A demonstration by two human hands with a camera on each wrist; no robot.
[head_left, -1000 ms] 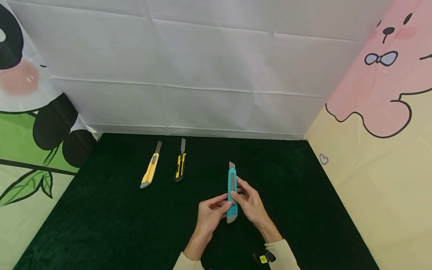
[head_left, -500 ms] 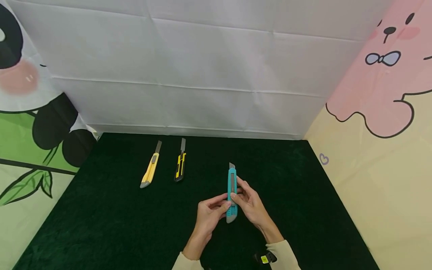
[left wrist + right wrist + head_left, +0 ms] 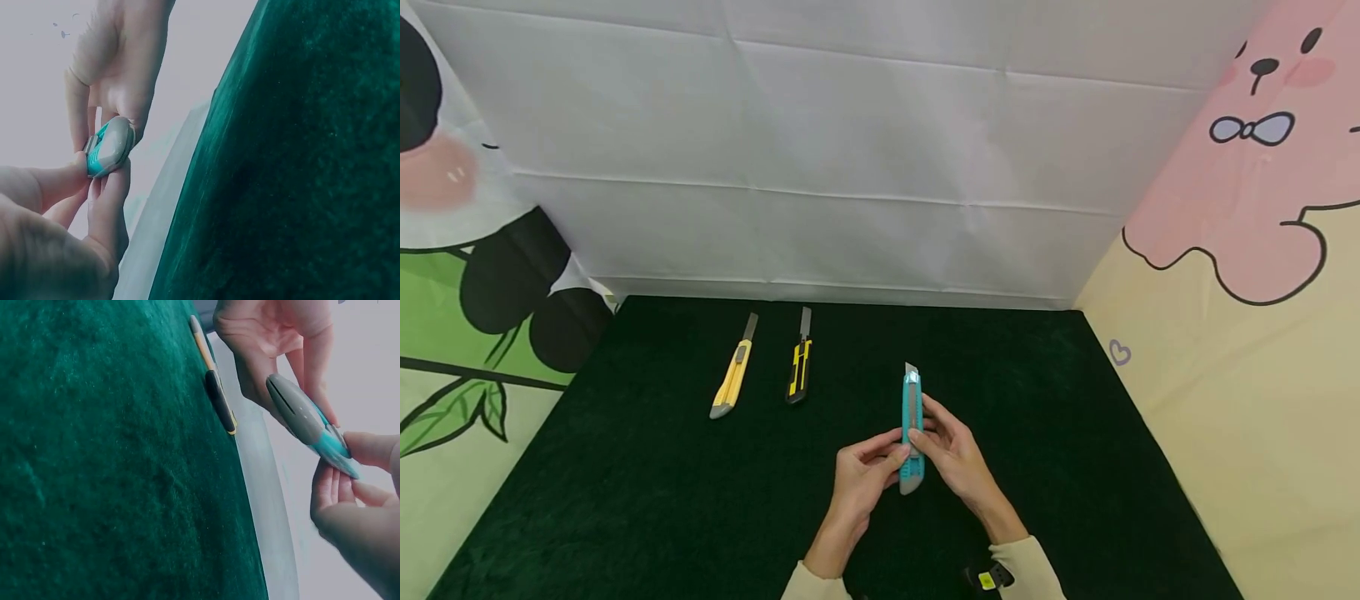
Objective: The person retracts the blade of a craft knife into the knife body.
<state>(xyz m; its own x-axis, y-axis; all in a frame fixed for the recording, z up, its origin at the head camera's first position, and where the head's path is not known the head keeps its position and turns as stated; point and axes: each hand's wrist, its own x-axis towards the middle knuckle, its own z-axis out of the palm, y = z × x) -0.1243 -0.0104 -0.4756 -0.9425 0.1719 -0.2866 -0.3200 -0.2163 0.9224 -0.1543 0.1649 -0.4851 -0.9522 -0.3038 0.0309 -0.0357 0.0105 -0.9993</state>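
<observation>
Head view gives us a teal box cutter held between the two hands above the bench, a short length of blade showing at its far end and its grey end cap nearest the person. We see the left hand pinching the lower part of the handle, thumb on top, while the right hand grips it slightly farther up, its thumb by the slider and its fingers behind the handle. Both wrist views show us the thumbs and fingertips of the two hands meeting around the same handle. Beyond the hands and to their left, we find a black and yellow cutter, then a pale yellow cutter farther left; both lie apart with blades out, pointing away from the hands. Under everything we see the bench in dark green cloth, and past it a creased white backdrop.
</observation>
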